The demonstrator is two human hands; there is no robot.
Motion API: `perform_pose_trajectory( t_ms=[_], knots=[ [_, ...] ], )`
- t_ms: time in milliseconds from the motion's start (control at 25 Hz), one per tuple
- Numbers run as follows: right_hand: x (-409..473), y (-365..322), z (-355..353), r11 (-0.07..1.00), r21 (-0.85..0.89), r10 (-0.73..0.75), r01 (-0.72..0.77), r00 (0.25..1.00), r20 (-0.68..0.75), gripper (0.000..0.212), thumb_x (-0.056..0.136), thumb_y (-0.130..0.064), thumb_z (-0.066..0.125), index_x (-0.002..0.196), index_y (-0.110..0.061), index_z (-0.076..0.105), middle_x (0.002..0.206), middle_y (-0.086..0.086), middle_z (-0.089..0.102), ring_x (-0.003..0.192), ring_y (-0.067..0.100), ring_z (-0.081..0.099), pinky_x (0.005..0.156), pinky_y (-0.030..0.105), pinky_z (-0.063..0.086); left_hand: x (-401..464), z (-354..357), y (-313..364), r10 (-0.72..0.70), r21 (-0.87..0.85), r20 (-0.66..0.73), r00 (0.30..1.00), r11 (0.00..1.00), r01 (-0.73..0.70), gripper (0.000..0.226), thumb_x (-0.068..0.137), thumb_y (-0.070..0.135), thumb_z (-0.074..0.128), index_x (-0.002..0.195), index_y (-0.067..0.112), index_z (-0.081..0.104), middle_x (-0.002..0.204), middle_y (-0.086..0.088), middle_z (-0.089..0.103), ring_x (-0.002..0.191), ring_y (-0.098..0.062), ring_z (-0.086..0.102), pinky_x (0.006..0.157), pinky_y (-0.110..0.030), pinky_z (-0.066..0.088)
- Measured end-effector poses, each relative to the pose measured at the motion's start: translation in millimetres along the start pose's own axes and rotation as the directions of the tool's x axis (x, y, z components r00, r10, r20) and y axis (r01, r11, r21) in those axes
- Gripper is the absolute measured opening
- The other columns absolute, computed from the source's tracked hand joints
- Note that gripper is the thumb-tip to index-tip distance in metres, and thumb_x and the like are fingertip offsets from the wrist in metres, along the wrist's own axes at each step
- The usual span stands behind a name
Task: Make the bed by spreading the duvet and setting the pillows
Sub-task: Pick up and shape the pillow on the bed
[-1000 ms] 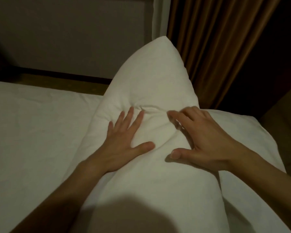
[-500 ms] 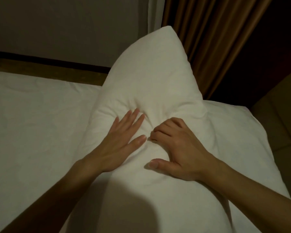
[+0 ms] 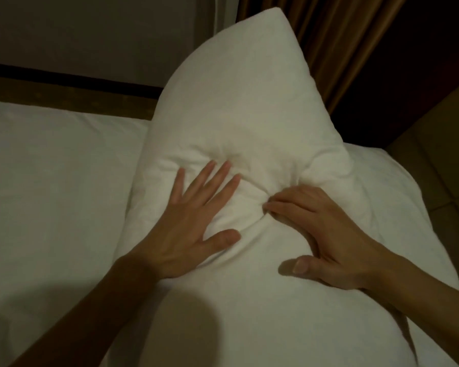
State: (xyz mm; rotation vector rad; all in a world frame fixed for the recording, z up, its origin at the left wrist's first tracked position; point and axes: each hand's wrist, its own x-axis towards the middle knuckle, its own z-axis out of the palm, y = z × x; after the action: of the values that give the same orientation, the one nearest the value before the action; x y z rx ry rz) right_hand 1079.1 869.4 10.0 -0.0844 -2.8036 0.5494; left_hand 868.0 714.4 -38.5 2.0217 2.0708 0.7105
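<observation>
Head view: two white pillows and two bare hands. The top pillow (image 3: 249,107) lies across a second pillow (image 3: 398,197) on the white bed sheet (image 3: 51,181), its far corner raised. The left hand (image 3: 194,226) presses flat on it, fingers spread. The right hand (image 3: 326,234), fingers bent, digs into its dented middle. A brown curtain (image 3: 337,43) hangs behind.

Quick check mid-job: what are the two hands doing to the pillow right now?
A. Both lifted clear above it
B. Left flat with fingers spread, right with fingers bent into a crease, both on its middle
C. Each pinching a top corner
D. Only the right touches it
B: the left hand lies flat with spread fingers, and the right hand digs bent fingers into a crease in the pillow.
</observation>
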Motion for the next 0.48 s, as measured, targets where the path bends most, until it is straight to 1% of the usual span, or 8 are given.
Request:
perform_pose_trajectory(
  t_ms=[80,120,160,200,320,400,480],
  knots=[
    [-5.9,-0.6,-0.3,0.998,0.048,0.035,-0.037,0.998,0.042,0.077,0.095,-0.071,0.034,0.133,-0.008,0.056,0.132,0.007,0.058,0.122,0.023,0.054,0.109,0.039,0.036,1.7,8.6,-5.6,0.011,0.009,0.001,1.0,1.0,-0.011,0.086,0.091,0.074,0.005,0.157,0.02,0.012,0.165,0.0,0.0,0.151,-0.02,-0.003,0.116,-0.063,0.003],
    [-9.6,-2.1,-0.7,0.996,0.064,0.055,-0.057,0.998,0.041,0.076,0.096,-0.07,0.034,0.135,-0.009,0.054,0.134,0.007,0.058,0.126,0.022,0.053,0.112,0.038,0.033,3.6,12.9,-6.8,0.008,-0.006,0.001,1.0,1.0,-0.008,0.086,0.091,0.074,0.005,0.157,0.02,0.011,0.165,0.001,-0.001,0.151,-0.02,-0.004,0.116,-0.063,0.004],
    [-14.0,-3.9,-0.6,0.994,0.076,0.076,-0.077,0.997,0.018,0.075,0.095,-0.07,0.036,0.135,-0.009,0.054,0.135,0.006,0.058,0.128,0.021,0.052,0.113,0.039,0.031,5.1,17.1,-5.6,0.004,-0.029,0.003,1.0,1.0,-0.003,0.086,0.091,0.075,0.004,0.157,0.02,0.01,0.165,0.002,-0.003,0.151,-0.019,-0.005,0.116,-0.063,0.003],
    [-17.7,-3.7,-0.8,0.993,0.08,0.088,-0.086,0.996,-0.019,0.074,0.095,-0.07,0.038,0.133,-0.008,0.056,0.133,0.006,0.059,0.127,0.021,0.053,0.112,0.041,0.032,8.3,19.9,-3.9,0.001,-0.05,0.004,1.0,0.999,-0.001,0.086,0.09,0.075,0.003,0.157,0.021,0.009,0.165,0.003,-0.004,0.151,-0.018,-0.006,0.117,-0.062,0.002],
    [-23.9,8.0,5.0,0.991,0.069,0.117,-0.111,0.989,-0.094,0.074,0.092,-0.069,0.043,0.121,-0.005,0.064,0.12,0.005,0.065,0.115,0.021,0.058,0.099,0.044,0.041,21.6,29.2,3.4,0.007,-0.064,0.02,1.0,0.998,-0.005,0.086,0.091,0.075,0.004,0.157,0.021,0.009,0.165,0.004,-0.004,0.151,-0.017,-0.006,0.117,-0.061,0.002],
    [-24.1,22.6,10.8,0.991,0.064,0.127,-0.12,0.983,-0.131,0.075,0.092,-0.07,0.04,0.111,-0.003,0.068,0.109,0.003,0.065,0.104,0.018,0.059,0.09,0.043,0.042,32.3,35.8,7.3,-0.012,-0.05,0.028,1.0,0.999,0.013,0.084,0.092,0.074,0.007,0.157,0.021,0.009,0.165,0.003,-0.002,0.151,-0.016,-0.005,0.117,-0.062,0.003],
    [-23.5,34.0,18.1,0.99,0.097,0.115,-0.097,0.975,-0.191,0.072,0.094,-0.069,0.037,0.098,-0.005,0.069,0.093,-0.001,0.062,0.087,0.016,0.057,0.08,0.041,0.041,39.6,43.6,12.1,-0.031,-0.012,0.032,0.999,0.999,0.032,0.082,0.093,0.072,0.007,0.157,0.021,0.01,0.165,0.003,0.0,0.151,-0.016,-0.004,0.117,-0.062,0.003]
  ],
)
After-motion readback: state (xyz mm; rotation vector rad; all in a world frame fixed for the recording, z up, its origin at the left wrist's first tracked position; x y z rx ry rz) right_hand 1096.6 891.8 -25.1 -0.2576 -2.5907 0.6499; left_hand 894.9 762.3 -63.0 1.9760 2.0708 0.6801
